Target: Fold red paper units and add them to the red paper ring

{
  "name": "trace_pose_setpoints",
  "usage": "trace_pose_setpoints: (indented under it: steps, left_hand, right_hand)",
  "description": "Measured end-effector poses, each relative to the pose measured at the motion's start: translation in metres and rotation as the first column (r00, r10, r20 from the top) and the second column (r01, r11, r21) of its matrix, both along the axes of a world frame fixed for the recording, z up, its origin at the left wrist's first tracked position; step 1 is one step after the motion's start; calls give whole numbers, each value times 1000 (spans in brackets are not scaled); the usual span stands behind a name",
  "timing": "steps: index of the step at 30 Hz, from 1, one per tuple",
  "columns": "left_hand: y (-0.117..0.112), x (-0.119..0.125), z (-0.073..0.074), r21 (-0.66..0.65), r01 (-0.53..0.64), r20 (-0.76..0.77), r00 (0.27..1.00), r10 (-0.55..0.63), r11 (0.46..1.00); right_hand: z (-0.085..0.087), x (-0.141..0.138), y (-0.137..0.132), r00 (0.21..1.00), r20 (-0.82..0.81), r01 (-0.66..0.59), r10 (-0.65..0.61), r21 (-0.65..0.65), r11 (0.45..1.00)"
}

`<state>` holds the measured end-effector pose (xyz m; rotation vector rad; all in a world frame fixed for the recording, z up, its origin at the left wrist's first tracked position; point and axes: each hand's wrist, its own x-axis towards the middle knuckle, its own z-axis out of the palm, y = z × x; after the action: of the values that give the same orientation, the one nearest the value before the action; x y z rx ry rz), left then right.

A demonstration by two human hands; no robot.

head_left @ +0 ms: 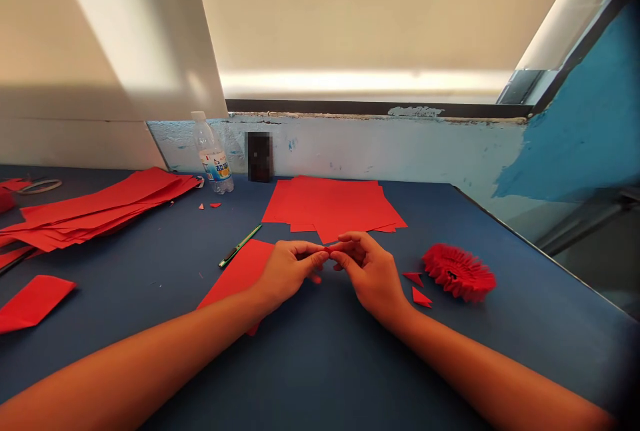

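Observation:
Above the blue table, my left hand (293, 271) and my right hand (370, 274) meet fingertip to fingertip. Both pinch a small piece of red paper (327, 250), mostly hidden by the fingers. Under my left wrist lies a red paper strip (240, 274), with a green cutter knife (240, 246) along its upper edge. Just beyond my hands spreads a stack of red paper sheets (340, 201). Right of my right hand are two small folded red triangles, one of them (421, 298) nearer me, and a round pleated red paper piece (460, 272).
Toward the wall stand a clear plastic bottle (214, 158) and a dark, pixelated upright object (260, 156). Long red paper sheets (105, 208) are piled at left, near a tape roll (41, 186) and a folded red paper (35, 301). The blue table (320, 371) ends at a right edge.

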<state>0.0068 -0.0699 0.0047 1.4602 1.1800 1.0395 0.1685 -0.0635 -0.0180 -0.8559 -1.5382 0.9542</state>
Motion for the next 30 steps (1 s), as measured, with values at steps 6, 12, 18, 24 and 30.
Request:
trace_pose_setpoints:
  steps: [6,12,18,24,30]
  left_hand:
    - [-1,1,-3,47,-6,-64,998,9,999]
    - [0,0,-5,55,58,-109,993,-51,997]
    - [-2,-2,-2,165,92,-257,965,-47,982]
    - [-5,-5,-5,308,115,-320,947,-11,945]
    - [-5,-12,4,234,101,-228,973,-46,967]
  right_hand:
    - [6,0,0,999,-4,40,-40,-32,999]
    - [0,0,2,1000,19,17,-17,1,1000]
    - [1,4,3,967,253,-41,12,113,993]
    - [4,0,1,929,346,56,-135,230,972]
    - [40,8,-3,821,571,-214,-10,324,921]
